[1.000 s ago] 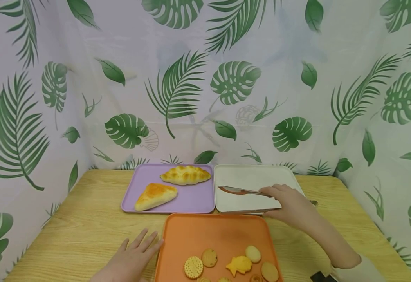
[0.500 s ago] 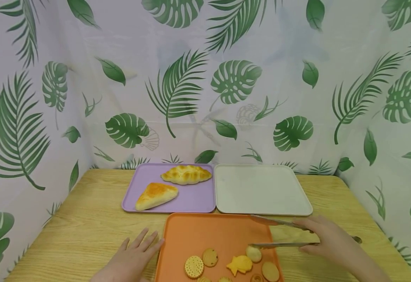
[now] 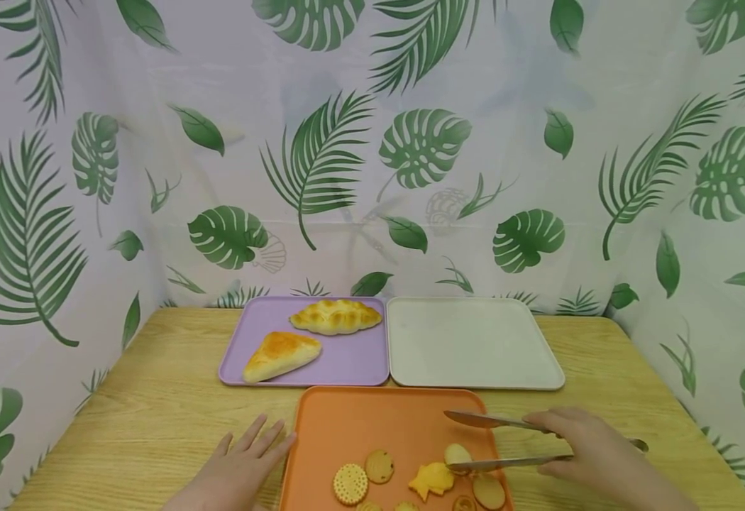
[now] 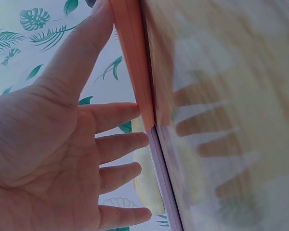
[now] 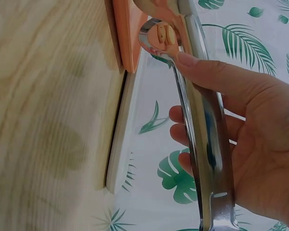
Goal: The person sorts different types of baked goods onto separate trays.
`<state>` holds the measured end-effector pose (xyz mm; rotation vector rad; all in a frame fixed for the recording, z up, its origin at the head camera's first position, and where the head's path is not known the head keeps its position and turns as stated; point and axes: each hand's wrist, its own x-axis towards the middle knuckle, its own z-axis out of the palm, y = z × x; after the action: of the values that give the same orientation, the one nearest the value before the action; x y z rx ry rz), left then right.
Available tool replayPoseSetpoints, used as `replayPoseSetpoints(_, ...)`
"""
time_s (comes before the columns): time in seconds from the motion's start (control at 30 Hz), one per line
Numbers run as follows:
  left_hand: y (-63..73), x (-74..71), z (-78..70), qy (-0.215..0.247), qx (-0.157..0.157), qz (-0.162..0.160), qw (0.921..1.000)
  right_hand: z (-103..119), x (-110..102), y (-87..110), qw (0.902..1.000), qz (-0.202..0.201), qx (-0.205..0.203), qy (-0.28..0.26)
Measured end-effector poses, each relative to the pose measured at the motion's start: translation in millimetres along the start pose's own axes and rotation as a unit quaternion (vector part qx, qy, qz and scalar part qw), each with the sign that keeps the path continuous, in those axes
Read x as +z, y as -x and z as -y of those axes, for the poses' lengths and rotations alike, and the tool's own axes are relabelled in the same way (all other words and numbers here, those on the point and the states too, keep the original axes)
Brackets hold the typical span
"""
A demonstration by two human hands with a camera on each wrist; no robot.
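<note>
My right hand (image 3: 592, 454) grips a pair of metal tongs (image 5: 200, 125), thumb on one arm and fingers round the other. The tongs' arms stand spread over the right side of the orange tray (image 3: 372, 415), and nothing is between them. Their lower tip overlaps a round pale cookie (image 3: 457, 455) and comes close to a yellow fish-shaped cookie (image 3: 432, 480). My left hand (image 3: 235, 465) lies with straight fingers at the tray's left edge; the left wrist view shows its fingertips (image 4: 135, 110) right at the orange rim.
Behind the orange tray, a purple tray (image 3: 347, 365) holds a triangular bread (image 3: 281, 355) and a braided bread (image 3: 336, 316). A white tray (image 3: 475, 344) stands beside it. A dotted round cookie (image 3: 350, 484) and several others lie on the orange tray. Leaf-patterned cloth (image 3: 347, 270) hangs behind the table.
My right hand has brought the tongs from over the white tray back toward me, down over the cookies on the orange tray. The left hand has stayed in place.
</note>
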<state>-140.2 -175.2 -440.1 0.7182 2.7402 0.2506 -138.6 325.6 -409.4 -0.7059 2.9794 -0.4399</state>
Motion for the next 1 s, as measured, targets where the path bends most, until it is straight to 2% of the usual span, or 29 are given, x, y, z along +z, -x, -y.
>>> replayPoseSetpoints(0.2,-0.3,0.8,0.4,0.000,0.002,-0.003,1.0000,7,4,-7.9,0.9993,-0.030,0.005,0.023)
replayPoseSetpoints(0.33,-0.6,1.1,0.9,0.000,0.000,-0.002,1.0000,8,4,-13.8,0.9992,-0.033,0.013,0.018)
replayPoseSetpoints(0.53,-1.0,1.0,1.5,0.002,-0.004,0.003,1.0000,5,4,-17.2,0.9997,-0.025,-0.008,-0.003)
replayPoseSetpoints(0.77,-0.6,1.6,1.6,-0.001,-0.001,-0.003,1.0000,0,5,-17.4,0.9983,0.007,-0.011,-0.056)
replayPoseSetpoints(1.0,-1.0,2.5,2.4,-0.004,0.003,-0.005,1.0000,3,5,-19.3,0.9985,0.000,-0.022,-0.049)
